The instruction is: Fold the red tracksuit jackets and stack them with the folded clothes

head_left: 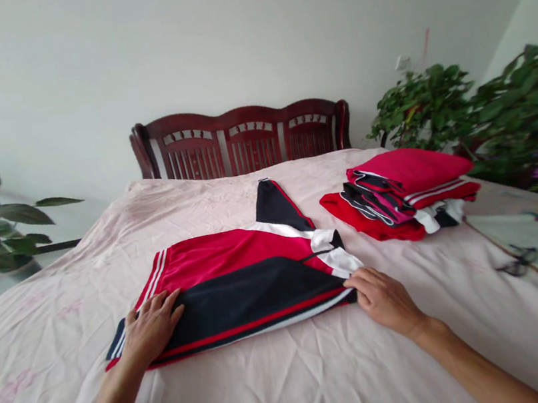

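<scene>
My left hand (153,323) lies flat on the jacket (233,301); my right hand (384,297) pinches its shoulder edge.

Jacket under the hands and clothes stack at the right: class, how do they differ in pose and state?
The jacket lies low, one dark sleeve pointing towards the headboard; the stack is several folded garments piled up. The left hand and right hand touch the jacket; neither touches the stack. Both lie on the bedsheet and include red cloth.
</scene>
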A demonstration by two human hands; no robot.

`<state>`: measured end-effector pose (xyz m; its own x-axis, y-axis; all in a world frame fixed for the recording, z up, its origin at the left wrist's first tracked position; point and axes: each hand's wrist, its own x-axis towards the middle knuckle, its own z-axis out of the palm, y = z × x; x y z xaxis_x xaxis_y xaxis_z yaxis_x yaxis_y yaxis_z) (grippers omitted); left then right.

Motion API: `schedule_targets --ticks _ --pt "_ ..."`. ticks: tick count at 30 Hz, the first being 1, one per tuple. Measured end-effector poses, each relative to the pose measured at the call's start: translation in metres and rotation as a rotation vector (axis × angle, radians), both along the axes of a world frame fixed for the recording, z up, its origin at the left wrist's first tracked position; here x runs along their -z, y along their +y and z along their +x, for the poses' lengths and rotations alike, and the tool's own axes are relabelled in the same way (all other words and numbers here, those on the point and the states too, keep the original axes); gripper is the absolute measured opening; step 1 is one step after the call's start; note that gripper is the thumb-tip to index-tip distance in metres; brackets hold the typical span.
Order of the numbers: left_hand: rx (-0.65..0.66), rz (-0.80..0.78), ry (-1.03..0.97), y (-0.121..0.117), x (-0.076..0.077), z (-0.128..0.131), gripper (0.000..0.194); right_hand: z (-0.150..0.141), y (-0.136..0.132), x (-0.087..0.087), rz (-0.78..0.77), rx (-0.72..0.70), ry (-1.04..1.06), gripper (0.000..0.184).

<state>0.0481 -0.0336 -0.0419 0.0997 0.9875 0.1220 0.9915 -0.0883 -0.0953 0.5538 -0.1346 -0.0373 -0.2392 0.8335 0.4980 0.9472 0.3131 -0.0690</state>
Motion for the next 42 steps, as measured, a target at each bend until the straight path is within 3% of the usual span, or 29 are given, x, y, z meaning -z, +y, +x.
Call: schedule_targets --ticks 3,7,14,19,22,26,29,31,37,42 --pt "0.003 -0.003 0.006 0.001 0.001 -0.001 0.052 0.001 0.002 -0.005 0.043 0.106 0.15 0.028" --pt "0.005 -0.005 0.009 0.001 0.001 -0.001 0.052 0.0 0.012 -0.012 0.021 0.14 0.361 0.019" --pt "-0.013 -0.007 0.017 -0.002 -0.001 0.001 0.051 0.017 0.006 -0.004 -0.221 -0.024 0.194 0.025" --pt "-0.016 0.036 0.033 -0.005 0.001 0.005 0.051 0.027 0.015 -0.024 -0.416 -0.046 0.301 0.032" --pt "0.002 0.065 0.051 -0.007 0.003 0.006 0.05 0.0 0.03 -0.042 -0.342 -0.022 0.42 0.032" --pt "0.019 0.09 0.086 -0.009 0.004 0.007 0.05 -0.068 0.051 -0.052 -0.257 -0.192 0.293 0.037" --pt "0.028 0.11 0.099 -0.009 0.005 0.006 0.049 -0.111 0.067 -0.042 -0.304 -0.275 0.096 0.047" --pt "0.038 0.12 0.098 -0.009 0.007 0.004 0.049 -0.124 0.075 -0.027 -0.347 -0.269 -0.01 0.051" --pt "0.05 0.105 0.056 -0.006 0.011 0.0 0.05 -0.112 0.086 0.015 -0.339 -0.169 -0.111 0.058" --pt "0.037 0.047 -0.089 -0.002 0.006 -0.01 0.053 -0.103 0.089 0.028 -0.224 -0.095 -0.015 0.052"
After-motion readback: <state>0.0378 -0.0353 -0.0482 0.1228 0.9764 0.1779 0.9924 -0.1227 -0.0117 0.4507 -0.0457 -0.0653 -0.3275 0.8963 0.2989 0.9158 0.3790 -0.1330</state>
